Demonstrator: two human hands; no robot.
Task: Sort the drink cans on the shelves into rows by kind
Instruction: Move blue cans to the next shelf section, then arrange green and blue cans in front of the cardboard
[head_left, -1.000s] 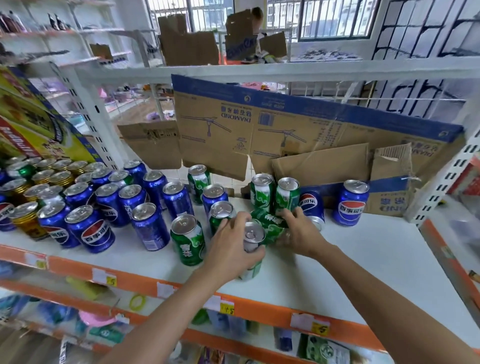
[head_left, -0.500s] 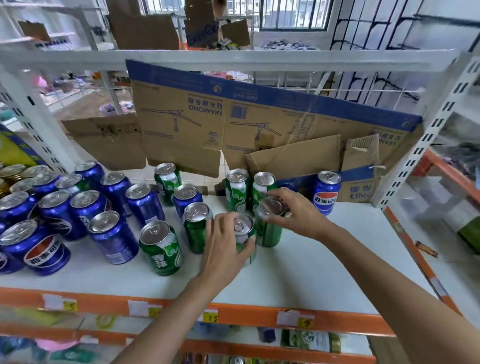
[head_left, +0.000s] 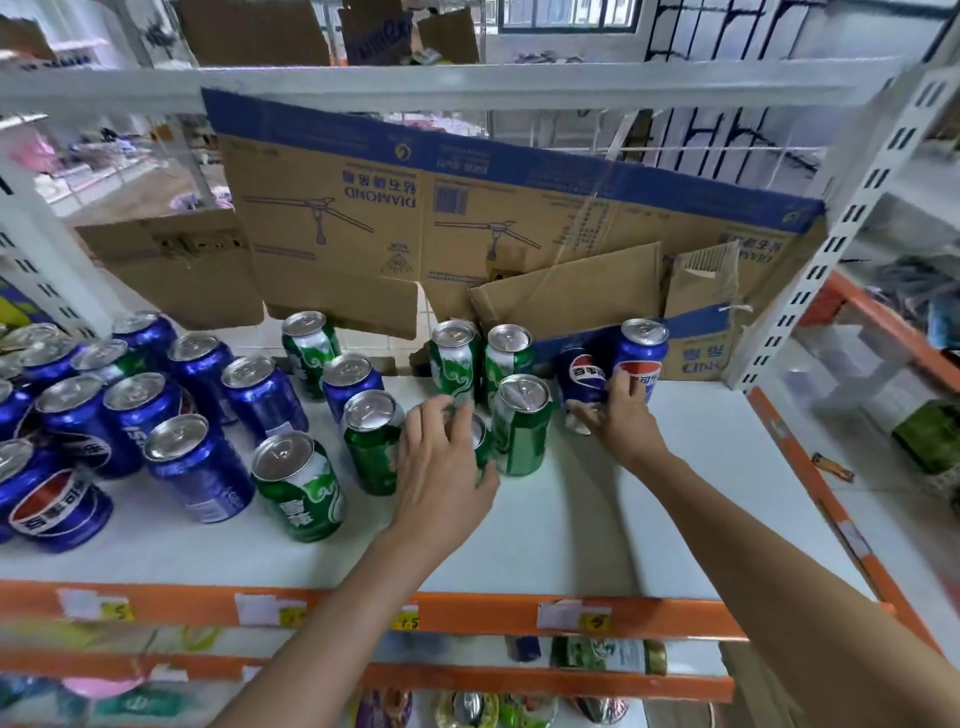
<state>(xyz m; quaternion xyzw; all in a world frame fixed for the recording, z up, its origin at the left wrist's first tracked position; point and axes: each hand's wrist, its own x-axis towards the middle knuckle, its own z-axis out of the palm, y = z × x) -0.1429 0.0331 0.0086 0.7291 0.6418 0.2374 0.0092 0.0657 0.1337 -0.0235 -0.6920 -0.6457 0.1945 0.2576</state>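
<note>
Green cans and blue Pepsi cans stand mixed on the white shelf (head_left: 597, 525). My left hand (head_left: 441, 462) wraps over a green can (head_left: 480, 441) that it mostly hides, in the middle of the shelf. An upright green can (head_left: 522, 423) stands just right of it, with two more green cans (head_left: 454, 358) behind. My right hand (head_left: 621, 415) grips a tilted blue Pepsi can (head_left: 584, 376) near the back. Beside that one stands an upright blue can (head_left: 641, 358). Two more green cans (head_left: 301, 486) stand left of my left hand.
Several blue cans (head_left: 197, 467) crowd the left part of the shelf, with a green one (head_left: 309, 345) at the back. Cardboard sheets (head_left: 467, 228) hang behind the cans. A white perforated upright (head_left: 831, 228) bounds the right end. An orange rail (head_left: 467, 613) edges the front.
My right hand has let go of the green can, which now stands upright, and moved right to the tilted blue can. My left hand stays on its green can.
</note>
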